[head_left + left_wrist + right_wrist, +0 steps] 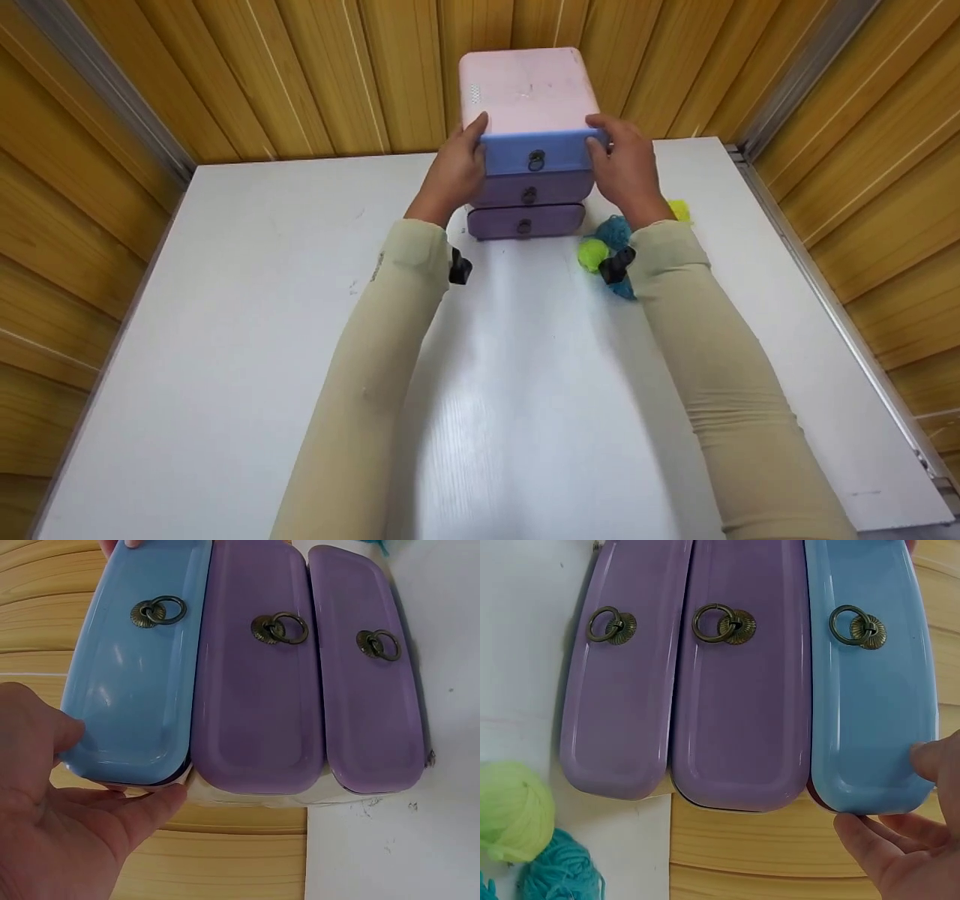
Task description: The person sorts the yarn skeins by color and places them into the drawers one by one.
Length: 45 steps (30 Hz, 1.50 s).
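A small drawer cabinet [529,86] with a pink top stands at the back of the white table. Its front has a blue top drawer [510,155] above two purple drawers [255,712], each with a bronze ring pull. My left hand [455,169] grips the upper left corner, thumb on the blue front and fingers along the side. At the opposite corner, my right hand [628,161] holds the cabinet the same way, its thumb [928,759] on the blue front. All three drawers look pushed in.
Beside the cabinet on the right lie a lime-green yarn ball [592,255], teal yarn [613,232] and something yellow [680,211], partly behind my right arm. Wood-patterned panels [315,75] rise behind the table [270,247] and at both sides.
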Available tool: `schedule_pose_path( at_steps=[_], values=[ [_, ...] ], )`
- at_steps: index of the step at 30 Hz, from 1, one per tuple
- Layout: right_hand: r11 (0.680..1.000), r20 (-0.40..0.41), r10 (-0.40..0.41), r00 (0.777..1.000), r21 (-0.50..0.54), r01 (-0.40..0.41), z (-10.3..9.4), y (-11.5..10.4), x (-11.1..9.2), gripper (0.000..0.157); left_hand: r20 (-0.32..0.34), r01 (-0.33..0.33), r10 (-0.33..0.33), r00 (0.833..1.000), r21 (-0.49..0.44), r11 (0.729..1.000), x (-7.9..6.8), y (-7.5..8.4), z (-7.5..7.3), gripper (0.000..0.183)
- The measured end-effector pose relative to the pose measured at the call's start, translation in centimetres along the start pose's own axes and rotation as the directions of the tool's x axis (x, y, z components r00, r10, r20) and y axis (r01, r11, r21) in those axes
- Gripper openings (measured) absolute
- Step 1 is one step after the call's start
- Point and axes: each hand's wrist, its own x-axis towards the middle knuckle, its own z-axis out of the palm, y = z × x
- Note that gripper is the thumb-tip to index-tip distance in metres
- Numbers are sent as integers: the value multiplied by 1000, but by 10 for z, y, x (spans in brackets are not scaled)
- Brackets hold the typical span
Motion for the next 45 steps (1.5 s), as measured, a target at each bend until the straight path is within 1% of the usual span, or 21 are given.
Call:
schedule_pose_path(
  at_steps=[4,7,11,14,19,21,27,30,34,38,45],
  values=[
    [1000,14,15,1000,-2,-15,2,-4,0,41,-2,-14,14,1000,5,1000,-2,-4,-4,50],
    [1000,17,4,1000,4,-4,4,-6,-2,41,-14,-31,31,999,20,999,-5,-7,-7,50],
    [999,7,-42,999,25,42,6,-6,-3,40,-19,-25,26,999,44,999,-9,-10,-10,50],
    [996,-19,-78,997,45,79,8,-4,-6,38,-6,-24,24,1000,52,998,-12,-13,-12,50],
    [989,-70,-133,989,59,138,9,-3,-12,35,-14,-47,48,999,69,996,-19,-15,-16,49],
    [987,-77,-146,986,60,150,10,-4,-14,35,-22,-49,51,998,77,996,-22,-17,-18,49],
    [984,-79,-156,985,74,162,13,-5,-22,34,-15,-30,32,999,81,996,-31,-21,-24,49],
    [983,-74,-161,984,79,167,14,-7,-24,34,-10,-5,6,1000,87,996,-37,-20,-27,49],
    [978,-76,-181,981,91,187,14,-8,-26,33,-9,11,-10,1000,82,997,-45,-19,-31,48],
    [974,-85,-196,977,99,204,12,-6,-32,33,-13,5,-4,1000,70,998,-50,-18,-29,48],
    [971,-116,-207,972,101,218,9,2,-41,33,1,-20,20,1000,51,999,-54,-16,-24,48]
  ],
)
